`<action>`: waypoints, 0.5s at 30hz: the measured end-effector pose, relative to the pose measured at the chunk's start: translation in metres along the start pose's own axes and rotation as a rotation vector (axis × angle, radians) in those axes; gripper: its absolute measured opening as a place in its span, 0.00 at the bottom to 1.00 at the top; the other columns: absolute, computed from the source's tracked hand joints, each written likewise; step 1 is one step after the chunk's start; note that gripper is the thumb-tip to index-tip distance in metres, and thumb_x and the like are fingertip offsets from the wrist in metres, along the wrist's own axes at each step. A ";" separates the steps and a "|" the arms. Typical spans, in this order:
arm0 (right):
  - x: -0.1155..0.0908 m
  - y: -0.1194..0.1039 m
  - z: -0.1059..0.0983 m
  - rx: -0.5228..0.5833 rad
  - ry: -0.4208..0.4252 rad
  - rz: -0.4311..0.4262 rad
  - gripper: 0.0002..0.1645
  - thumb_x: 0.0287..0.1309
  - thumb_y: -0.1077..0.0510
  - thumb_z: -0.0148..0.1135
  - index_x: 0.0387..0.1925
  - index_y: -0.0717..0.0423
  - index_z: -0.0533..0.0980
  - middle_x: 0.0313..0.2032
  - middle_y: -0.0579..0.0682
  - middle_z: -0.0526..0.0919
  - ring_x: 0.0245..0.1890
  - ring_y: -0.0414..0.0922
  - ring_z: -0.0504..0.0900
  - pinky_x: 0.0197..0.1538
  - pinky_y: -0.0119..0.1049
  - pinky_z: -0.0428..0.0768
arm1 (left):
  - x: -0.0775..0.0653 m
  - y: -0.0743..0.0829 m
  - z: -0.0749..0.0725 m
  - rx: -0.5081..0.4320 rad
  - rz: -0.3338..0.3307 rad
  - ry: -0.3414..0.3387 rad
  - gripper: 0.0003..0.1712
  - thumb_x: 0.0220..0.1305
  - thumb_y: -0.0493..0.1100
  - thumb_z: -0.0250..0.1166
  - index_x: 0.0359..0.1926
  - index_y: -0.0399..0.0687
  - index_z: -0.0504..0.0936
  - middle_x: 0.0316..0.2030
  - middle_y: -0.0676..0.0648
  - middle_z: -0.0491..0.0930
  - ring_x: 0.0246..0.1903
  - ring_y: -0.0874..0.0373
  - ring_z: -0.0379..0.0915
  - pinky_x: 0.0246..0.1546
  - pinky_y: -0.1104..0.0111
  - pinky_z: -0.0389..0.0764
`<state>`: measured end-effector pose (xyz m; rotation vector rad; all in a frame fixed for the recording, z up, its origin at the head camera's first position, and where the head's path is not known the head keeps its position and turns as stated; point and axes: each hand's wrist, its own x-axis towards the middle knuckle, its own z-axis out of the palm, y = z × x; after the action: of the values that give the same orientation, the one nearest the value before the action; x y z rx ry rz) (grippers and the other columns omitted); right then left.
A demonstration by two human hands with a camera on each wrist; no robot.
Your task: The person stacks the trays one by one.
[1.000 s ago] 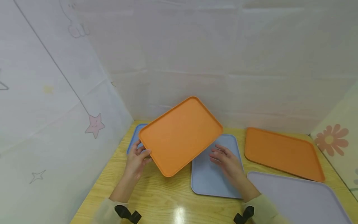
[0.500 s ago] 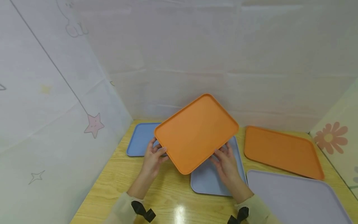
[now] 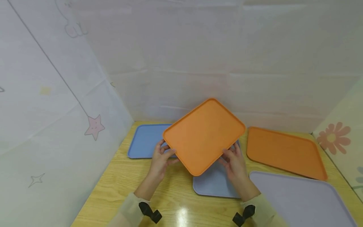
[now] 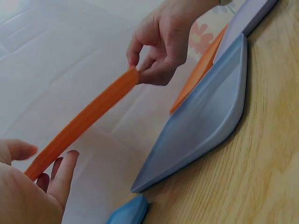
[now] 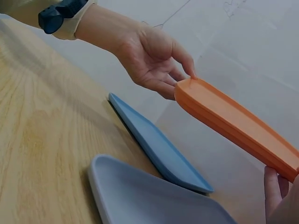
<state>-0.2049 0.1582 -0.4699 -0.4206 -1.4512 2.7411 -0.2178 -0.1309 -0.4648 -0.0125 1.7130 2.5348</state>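
Note:
Both hands hold a bright orange tray [image 3: 204, 137] up above the table, tilted so its inner face shows in the head view. My left hand [image 3: 160, 162] pinches its left edge, thumb on the front and fingers behind. On the lower right edge, my right hand [image 3: 233, 164] grips with its thumb in front. The left wrist view shows the raised orange tray [image 4: 84, 121] nearly edge-on. Beneath and behind it lie a blue tray [image 3: 147, 142] at the left and a pale grey-blue tray [image 3: 212, 184] in the middle, both partly covered by it.
A second orange tray [image 3: 283, 153] lies at the back right of the wooden table [image 3: 119, 189]. In front of it is a pale lilac tray [image 3: 300, 198], cut off by the frame edge. Printed cloth walls [image 3: 181, 56] stand behind and beside the table.
The raised orange tray has moved right together with my left hand, uncovering more of the blue tray. My right hand, free of it a second ago, has taken hold of its lower right edge.

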 end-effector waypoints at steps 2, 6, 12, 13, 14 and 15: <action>0.000 -0.006 -0.005 -0.005 -0.011 0.019 0.46 0.69 0.69 0.53 0.80 0.35 0.52 0.47 0.43 0.76 0.38 0.41 0.81 0.39 0.35 0.86 | 0.002 0.001 0.000 0.016 -0.024 -0.009 0.38 0.69 0.40 0.66 0.73 0.52 0.57 0.56 0.41 0.72 0.45 0.50 0.79 0.42 0.53 0.88; 0.004 -0.015 -0.017 -0.028 -0.069 0.052 0.45 0.69 0.70 0.51 0.79 0.36 0.52 0.44 0.42 0.78 0.38 0.42 0.81 0.38 0.34 0.86 | 0.008 0.007 -0.005 0.023 -0.089 -0.029 0.31 0.74 0.48 0.59 0.72 0.51 0.59 0.56 0.42 0.72 0.41 0.52 0.80 0.41 0.52 0.88; 0.005 -0.027 -0.035 -0.117 -0.200 0.084 0.47 0.69 0.71 0.50 0.81 0.42 0.47 0.42 0.40 0.79 0.38 0.42 0.83 0.38 0.33 0.85 | 0.029 0.020 -0.023 0.193 -0.151 -0.137 0.33 0.76 0.56 0.53 0.74 0.49 0.60 0.63 0.42 0.65 0.45 0.56 0.79 0.39 0.62 0.85; 0.004 -0.029 -0.037 -0.137 -0.221 0.088 0.47 0.69 0.71 0.50 0.81 0.44 0.46 0.44 0.40 0.79 0.38 0.42 0.83 0.39 0.34 0.86 | 0.033 0.022 -0.025 0.239 -0.156 -0.157 0.34 0.75 0.57 0.53 0.74 0.50 0.60 0.63 0.42 0.65 0.47 0.55 0.78 0.39 0.62 0.84; 0.004 -0.031 -0.039 -0.149 -0.235 0.096 0.47 0.69 0.71 0.50 0.82 0.45 0.45 0.45 0.41 0.79 0.39 0.42 0.82 0.40 0.34 0.86 | 0.036 0.023 -0.026 0.270 -0.164 -0.176 0.34 0.75 0.58 0.54 0.74 0.50 0.62 0.62 0.41 0.66 0.48 0.54 0.77 0.40 0.62 0.83; 0.004 -0.033 -0.042 -0.172 -0.256 0.104 0.48 0.69 0.70 0.50 0.82 0.46 0.43 0.46 0.41 0.78 0.40 0.42 0.82 0.41 0.35 0.86 | 0.039 0.024 -0.027 0.299 -0.171 -0.199 0.34 0.75 0.59 0.54 0.74 0.50 0.62 0.62 0.40 0.66 0.50 0.53 0.76 0.42 0.62 0.83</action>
<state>-0.2025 0.2116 -0.4661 -0.1539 -1.7799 2.8484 -0.2592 -0.1620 -0.4544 0.1042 1.8984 2.0653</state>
